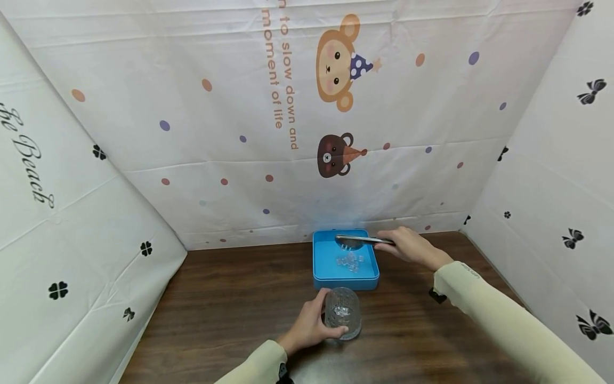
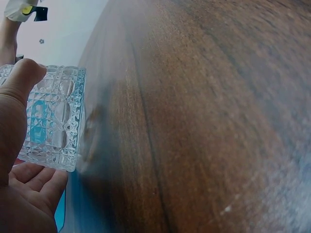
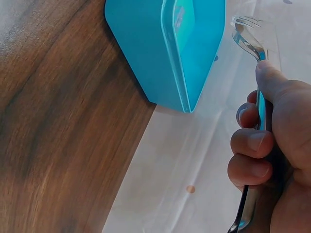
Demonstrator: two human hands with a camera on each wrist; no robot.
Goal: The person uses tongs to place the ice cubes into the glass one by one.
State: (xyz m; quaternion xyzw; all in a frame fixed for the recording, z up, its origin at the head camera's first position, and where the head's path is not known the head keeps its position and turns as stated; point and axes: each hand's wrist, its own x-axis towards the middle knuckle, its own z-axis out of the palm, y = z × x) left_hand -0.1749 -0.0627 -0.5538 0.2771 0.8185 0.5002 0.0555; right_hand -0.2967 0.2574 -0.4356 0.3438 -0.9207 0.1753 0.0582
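My left hand (image 1: 309, 326) holds a clear, patterned drinking glass (image 1: 343, 312) around its side, thumb at the front. The glass (image 2: 53, 119) stands on the table in front of a blue box. In my right hand (image 1: 408, 245) are metal tongs (image 1: 357, 240), with fork tines and a spoon-like head. Over the open blue box (image 1: 326, 272) the tips of the tongs are raised. Several clear, ice-like cubes (image 1: 352, 261) lie inside the box. Something transparent shows by the tines in the right wrist view; whether a cube is caught there I cannot tell.
The brown wooden table (image 1: 216, 298) runs back to a white printed cloth (image 1: 268, 133), which hangs behind the box. More white cloth (image 1: 542, 224) borders the table at the right and left.
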